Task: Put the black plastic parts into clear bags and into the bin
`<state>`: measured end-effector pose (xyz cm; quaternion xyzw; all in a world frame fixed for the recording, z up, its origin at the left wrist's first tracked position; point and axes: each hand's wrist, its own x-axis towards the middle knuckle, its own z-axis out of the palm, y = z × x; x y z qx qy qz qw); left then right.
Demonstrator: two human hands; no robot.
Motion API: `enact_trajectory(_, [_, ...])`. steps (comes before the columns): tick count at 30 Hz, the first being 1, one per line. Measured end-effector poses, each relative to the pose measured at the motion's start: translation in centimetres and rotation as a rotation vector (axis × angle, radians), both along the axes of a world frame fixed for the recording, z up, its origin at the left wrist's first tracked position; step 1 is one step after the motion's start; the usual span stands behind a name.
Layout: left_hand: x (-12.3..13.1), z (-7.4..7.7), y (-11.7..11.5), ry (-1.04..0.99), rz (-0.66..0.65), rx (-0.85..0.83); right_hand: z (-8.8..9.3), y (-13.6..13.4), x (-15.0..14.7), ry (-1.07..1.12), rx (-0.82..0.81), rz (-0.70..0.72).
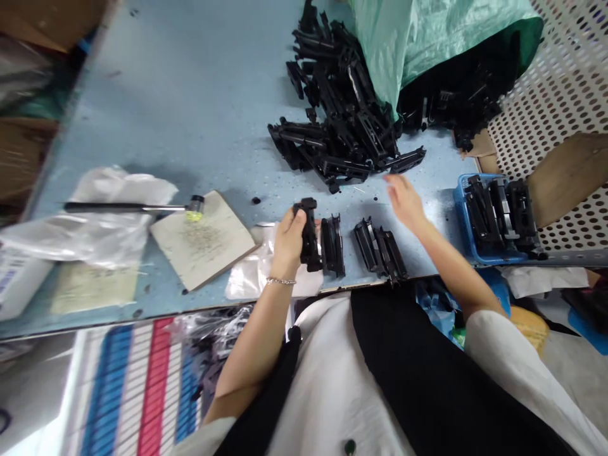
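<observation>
My left hand (287,239) grips a black plastic part (311,235) upright at the front of the bench. Close to its right stand similar long black parts (333,246), with another group of black parts (380,250) farther right. My right hand (405,197) is over the bench, fingers stretched toward the pile and slightly blurred, with nothing visible in it. Just beyond its fingertips lies a loose black part (406,161) at the edge of a large heap of black parts (337,107).
A green sack (441,38) holds more black parts. A blue basket (494,258) with black parts stands at right, by a perforated panel (536,95). At left are a hammer-like tool (128,207) on plastic film and a square board (204,244).
</observation>
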<state>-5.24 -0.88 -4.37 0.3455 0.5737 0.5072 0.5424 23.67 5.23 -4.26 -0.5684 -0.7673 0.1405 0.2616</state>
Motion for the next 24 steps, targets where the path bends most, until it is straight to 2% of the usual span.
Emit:
enact_trajectory(3, [1.8, -3.5, -0.1, 0.061, -0.015, -0.015, -0.7, 6.3, 4.3, -0.092, -0.003, -0.12])
enact_trajectory(5, [4.0, -5.2, -0.5, 0.065, -0.024, -0.003, -1.1, 8.3, 6.1, -0.132, -0.031, -0.136])
enact_trajectory(7, [5.5, -6.4, -1.0, 0.091, -0.04, -0.004, -1.3, 8.8, 7.0, -0.148, -0.006, -0.131])
enact_trajectory(10, [5.7, -7.0, -1.3, 0.237, -0.084, 0.063, -1.1, 7.9, 7.8, -0.123, 0.045, -0.121])
enact_trajectory(13, [4.7, -5.9, -1.7, 0.425, -0.098, 0.213, -0.4, 5.8, 8.0, -0.032, -0.022, -0.192])
enact_trajectory(16, [5.0, -3.3, -2.3, 0.481, -0.146, 0.373, 1.1, 1.8, 6.2, 0.115, -0.118, -0.202])
enact_trajectory(18, [6.5, -1.2, -2.5, 0.344, -0.256, 0.435, 2.5, -1.9, 3.5, 0.313, -0.166, -0.148])
enact_trajectory(19, [7.4, -0.3, -2.5, 0.234, -0.309, 0.445, 3.3, -3.8, 2.0, 0.369, -0.139, -0.114])
enact_trajectory(22, [9.7, 1.6, -2.3, -0.076, -0.355, 0.36, 5.7, -8.6, -1.7, 0.364, -0.114, 0.091])
enact_trajectory(24, [10.3, 2.5, -2.2, -0.195, -0.342, 0.238, 6.7, -10.1, -2.5, 0.325, -0.033, 0.09])
